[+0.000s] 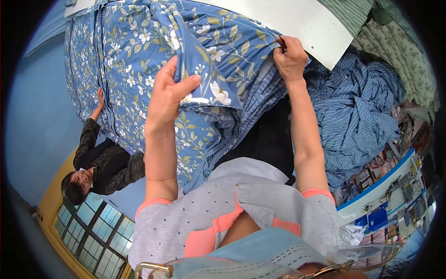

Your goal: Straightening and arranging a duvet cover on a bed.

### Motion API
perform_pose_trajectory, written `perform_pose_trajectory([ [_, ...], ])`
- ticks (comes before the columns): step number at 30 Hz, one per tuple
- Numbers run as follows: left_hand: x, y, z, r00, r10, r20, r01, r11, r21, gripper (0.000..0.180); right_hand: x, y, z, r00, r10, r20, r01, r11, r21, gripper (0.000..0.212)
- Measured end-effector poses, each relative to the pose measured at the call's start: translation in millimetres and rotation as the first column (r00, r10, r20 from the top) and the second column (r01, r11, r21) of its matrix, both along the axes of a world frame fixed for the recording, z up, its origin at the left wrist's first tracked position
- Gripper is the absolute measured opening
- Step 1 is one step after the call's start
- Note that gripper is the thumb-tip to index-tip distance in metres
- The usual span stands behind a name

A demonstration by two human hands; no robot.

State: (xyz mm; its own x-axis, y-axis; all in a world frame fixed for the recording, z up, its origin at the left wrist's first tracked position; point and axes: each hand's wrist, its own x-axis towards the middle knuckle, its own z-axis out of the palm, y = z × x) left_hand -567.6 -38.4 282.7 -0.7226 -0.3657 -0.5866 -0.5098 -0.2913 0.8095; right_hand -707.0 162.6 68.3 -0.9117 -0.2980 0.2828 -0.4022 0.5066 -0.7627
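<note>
A large blue cloth (134, 60) printed with white flowers and olive leaves is spread over a table and hangs down in front of me. My left hand (169, 90) grips a folded-over corner of it, thumb on top. Farther right, my right hand (291, 58) is closed on the cloth's edge, knuckles up, beside the white tabletop. Between the two hands the fabric is lifted into loose folds. Blue-and-white striped fabric (260, 100) shows beneath the flowered side. My left fingers are partly hidden behind the fold.
Bare white tabletop (327, 35) has a corner at the right. A heap of striped blue fabric (355, 111) lies beside it, below green cloths (395, 56). At left, another person (100, 167) rests a hand on the flowered cloth. A blue-edged workbench (385, 186) stands lower right.
</note>
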Motion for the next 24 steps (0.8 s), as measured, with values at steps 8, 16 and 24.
perform_pose_trajectory([
  [8,-14.9,-10.0,-10.8,0.985,-0.174,-0.005,0.173,0.984,-0.038,0.035,-4.1,51.9,17.4,0.635,0.461,0.620,0.002,0.802,-0.598,0.015],
  [16,-27.0,-21.6,-21.9,0.967,-0.252,0.041,0.252,0.968,-0.004,0.038,-2.4,47.0,8.6,0.886,0.079,0.457,-0.036,0.994,-0.102,0.015],
  [24,-32.0,-2.7,-18.4,0.985,-0.162,0.051,0.161,0.987,0.021,0.036,38.4,23.2,3.4,0.967,-0.107,0.232,0.052,0.971,0.232,0.034],
])
